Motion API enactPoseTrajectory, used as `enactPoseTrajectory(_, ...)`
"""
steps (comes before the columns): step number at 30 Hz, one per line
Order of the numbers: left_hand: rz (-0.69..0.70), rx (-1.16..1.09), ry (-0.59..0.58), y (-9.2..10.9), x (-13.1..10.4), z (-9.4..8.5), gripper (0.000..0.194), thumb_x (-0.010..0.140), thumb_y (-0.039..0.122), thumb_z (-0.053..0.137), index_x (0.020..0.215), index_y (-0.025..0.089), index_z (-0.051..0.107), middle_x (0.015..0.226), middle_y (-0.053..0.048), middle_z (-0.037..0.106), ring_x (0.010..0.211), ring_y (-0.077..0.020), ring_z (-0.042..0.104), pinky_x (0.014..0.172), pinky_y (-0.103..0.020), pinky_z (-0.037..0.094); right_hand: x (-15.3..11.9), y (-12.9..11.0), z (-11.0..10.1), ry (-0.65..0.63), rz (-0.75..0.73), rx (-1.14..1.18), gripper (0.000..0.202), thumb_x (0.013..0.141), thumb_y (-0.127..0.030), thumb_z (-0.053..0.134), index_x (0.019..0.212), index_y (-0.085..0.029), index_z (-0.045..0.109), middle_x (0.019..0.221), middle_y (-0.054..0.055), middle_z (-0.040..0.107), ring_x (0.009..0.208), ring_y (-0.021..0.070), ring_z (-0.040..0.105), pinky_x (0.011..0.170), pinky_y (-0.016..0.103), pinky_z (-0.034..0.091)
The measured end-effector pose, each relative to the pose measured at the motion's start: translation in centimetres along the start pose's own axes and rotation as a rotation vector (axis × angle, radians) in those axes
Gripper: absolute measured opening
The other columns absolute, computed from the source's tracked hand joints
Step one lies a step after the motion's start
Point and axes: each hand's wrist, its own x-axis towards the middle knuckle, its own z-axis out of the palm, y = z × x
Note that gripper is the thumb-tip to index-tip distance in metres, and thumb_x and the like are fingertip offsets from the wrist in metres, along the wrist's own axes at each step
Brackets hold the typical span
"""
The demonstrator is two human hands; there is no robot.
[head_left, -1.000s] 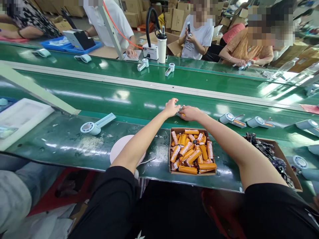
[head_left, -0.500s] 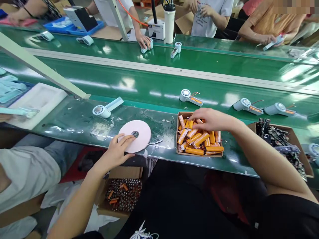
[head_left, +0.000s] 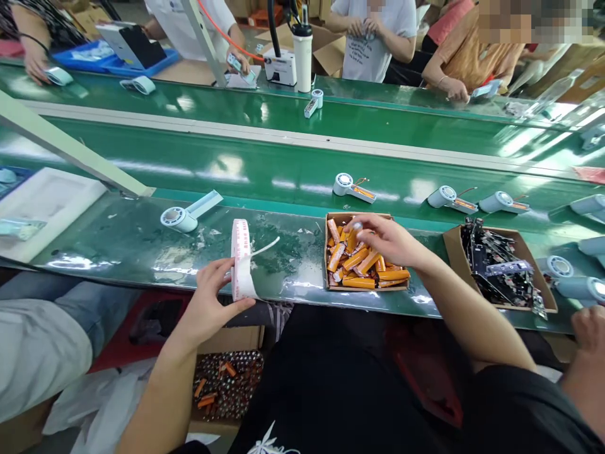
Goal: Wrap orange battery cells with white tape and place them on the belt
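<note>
My left hand (head_left: 210,302) grips a roll of white tape (head_left: 241,261) with reddish print, fingers behind it and thumb at its lower edge. The roll stands on edge at the near side of the bench, a loose strip sticking out to the right. Over a cardboard box (head_left: 329,277) of orange-wrapped batteries (head_left: 359,260), my right hand (head_left: 385,239) has its thumb and fingers closed. A pale round end shows at its fingertips, apparently that of a battery; the rest is hidden by the hand.
A light-blue fan body (head_left: 179,219) lies left on the bench. Several fans with orange batteries, one a fan (head_left: 353,187), lie on the green belt (head_left: 283,164). A box of dark circuit boards (head_left: 501,265) stands right. A person's hand (head_left: 588,328) shows at the right edge.
My left hand has tipped the tape roll from lying flat up onto its edge. My right hand has closed its fingers at the battery box. Across the belt, a co-worker's hand has lifted a fan.
</note>
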Motion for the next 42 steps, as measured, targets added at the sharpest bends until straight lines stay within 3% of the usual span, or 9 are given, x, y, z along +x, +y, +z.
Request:
enactPoseTrajectory(3, 0.046, -0.05, 0.017, 2.0, -0.6, 1.8, 0.074, 0.079, 0.054, 0.083, 0.145, 0.032, 0.058, 0.142, -0.012, 0.055, 0.142, -0.0369, 0.045, 0.112, -0.055, 0.054, -0.8, -1.8, 2.4, 0.28, 0.165, 0.602, 0.035, 0.107, -0.053, 0.053, 0.133, -0.031, 0.061, 0.106, 0.004, 0.066, 0.082, 0.0218, 0.067, 0.076, 0.04, 0.061)
enactPoseTrajectory(8, 0.15, 0.03, 0.083, 4.7, -0.5, 4.9, 0.077, 0.074, 0.053, 0.09, 0.142, 0.033, 0.059, 0.138, -0.011, 0.058, 0.135, -0.0381, 0.046, 0.116, -0.06, 0.047, -2.3, -3.9, 7.2, 0.314, 0.274, 0.961, 0.041, 0.093, -0.056, 0.074, 0.123, -0.032, 0.061, 0.093, 0.0, 0.057, 0.054, 0.0131, 0.041, 0.041, 0.024, 0.033)
enactPoseTrajectory(11, 0.149, 0.111, 0.156, 5.8, -0.2, 6.0, 0.078, 0.073, 0.052, 0.092, 0.141, 0.032, 0.059, 0.137, -0.012, 0.058, 0.131, -0.0385, 0.046, 0.113, -0.06, 0.048, -3.0, -3.5, 9.0, 0.376, 0.193, 0.811, 0.031, 0.094, -0.049, 0.077, 0.118, -0.033, 0.065, 0.105, 0.003, 0.062, 0.068, 0.0168, 0.055, 0.053, 0.028, 0.049)
enactPoseTrajectory(15, 0.204, 0.151, 0.213, 6.8, -0.1, 6.8, 0.076, 0.077, 0.053, 0.089, 0.142, 0.03, 0.056, 0.135, -0.014, 0.058, 0.128, -0.0379, 0.046, 0.112, -0.059, 0.047, -3.7, -2.6, 9.9, 0.521, 0.079, 0.391, 0.029, 0.095, -0.042, 0.081, 0.123, -0.037, 0.076, 0.12, 0.005, 0.067, 0.116, 0.0287, 0.063, 0.104, 0.047, 0.056)
enactPoseTrajectory(22, 0.245, 0.218, 0.238, 7.4, -0.3, 7.5, 0.068, 0.08, 0.052, 0.086, 0.139, 0.028, 0.062, 0.132, -0.015, 0.06, 0.123, -0.0382, 0.045, 0.107, -0.054, 0.047, -3.9, -2.2, 9.6, 0.536, 0.177, 0.383, 0.041, 0.089, -0.052, 0.086, 0.126, -0.036, 0.079, 0.117, 0.006, 0.071, 0.103, 0.0298, 0.07, 0.081, 0.042, 0.068)
enactPoseTrajectory(29, 0.445, 0.439, 0.335, 8.5, -0.6, 7.6, 0.053, 0.084, 0.035, 0.085, 0.133, 0.022, 0.068, 0.12, -0.014, 0.068, 0.115, -0.0341, 0.049, 0.103, -0.048, 0.043, -3.2, -3.0, 8.8, 0.394, 0.09, 0.092, 0.04, 0.099, -0.053, 0.076, 0.13, -0.027, 0.077, 0.116, 0.01, 0.072, 0.101, 0.0285, 0.069, 0.078, 0.037, 0.063)
enactPoseTrajectory(36, 0.582, 0.56, 0.423, 7.9, -0.4, 7.0, 0.054, 0.081, 0.021, 0.086, 0.133, 0.024, 0.071, 0.112, -0.01, 0.073, 0.112, -0.0328, 0.044, 0.115, -0.054, 0.036, -3.0, -2.5, 7.2, 0.268, 0.108, 0.092, 0.023, 0.098, -0.037, 0.077, 0.116, -0.022, 0.079, 0.107, 0.008, 0.074, 0.095, 0.0244, 0.069, 0.086, 0.036, 0.06)
enactPoseTrajectory(38, 0.586, 0.556, 0.471, 8.2, -0.1, 7.0, 0.057, 0.08, 0.026, 0.088, 0.134, 0.024, 0.069, 0.107, -0.01, 0.074, 0.115, -0.0347, 0.044, 0.118, -0.058, 0.032, -2.9, -2.0, 8.2, 0.382, 0.156, 0.242, 0.03, 0.094, -0.042, 0.081, 0.117, -0.024, 0.077, 0.107, 0.007, 0.074, 0.097, 0.0246, 0.07, 0.087, 0.036, 0.061)
enactPoseTrajectory(42, 0.504, 0.521, 0.642, 10.5, 0.2, 8.2, 0.07, 0.078, 0.048, 0.09, 0.138, 0.019, 0.065, 0.103, -0.014, 0.072, 0.12, -0.0383, 0.044, 0.117, -0.063, 0.028, -2.1, -2.3, 13.5, 0.871, 0.154, 0.666, 0.042, 0.091, -0.052, 0.082, 0.122, -0.027, 0.067, 0.112, 0.006, 0.073, 0.102, 0.0237, 0.072, 0.09, 0.037, 0.064)
